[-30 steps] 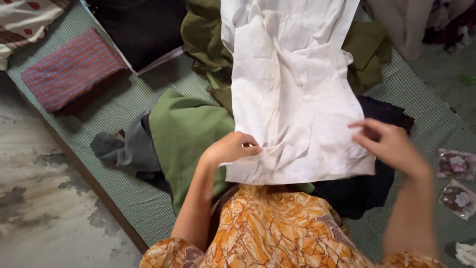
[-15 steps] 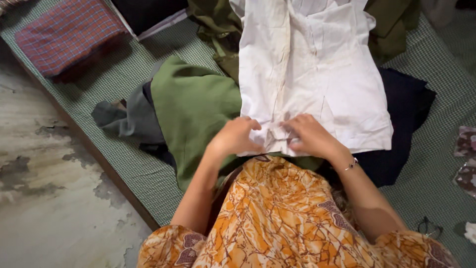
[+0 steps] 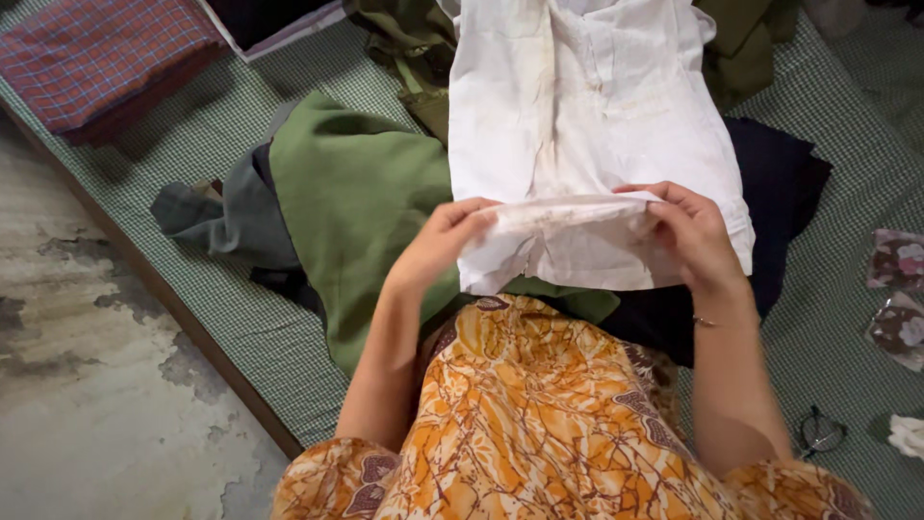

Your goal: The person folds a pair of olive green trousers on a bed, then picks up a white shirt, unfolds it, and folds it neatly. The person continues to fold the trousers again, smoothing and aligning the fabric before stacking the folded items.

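Hands at the near hem of a white garment [image 3: 587, 125], which lies lengthwise over a heap of clothes and runs away toward the far edge of view. Left hand [image 3: 443, 241] pinches the hem's left corner, fingers closed on the cloth; right hand [image 3: 693, 231] grips the right end the same way. Between them the hem is lifted off the pile and turned over toward the far side, a short fold just forming.

Judgement on doing this well: keep both hands level so the raised edge stays straight, hold it taut to shed the creases, and lay it down square to the long side seams.

Under the garment: green cloth [image 3: 356, 202] to the left, a dark navy piece [image 3: 784, 183] to the right, grey cloth [image 3: 231, 221] further left. All rest on a green-checked mattress [image 3: 231, 318] low to the floor. Folded red plaid cloth [image 3: 96, 48] sits at far left. Worn, stained concrete floor [image 3: 87, 385] along the left. Near right: spectacles [image 3: 818, 430] and small clear packets [image 3: 900, 289], contents unclear, possibly hair ornaments. Orange patterned clothing [image 3: 539, 424] of the person fills the near foreground.
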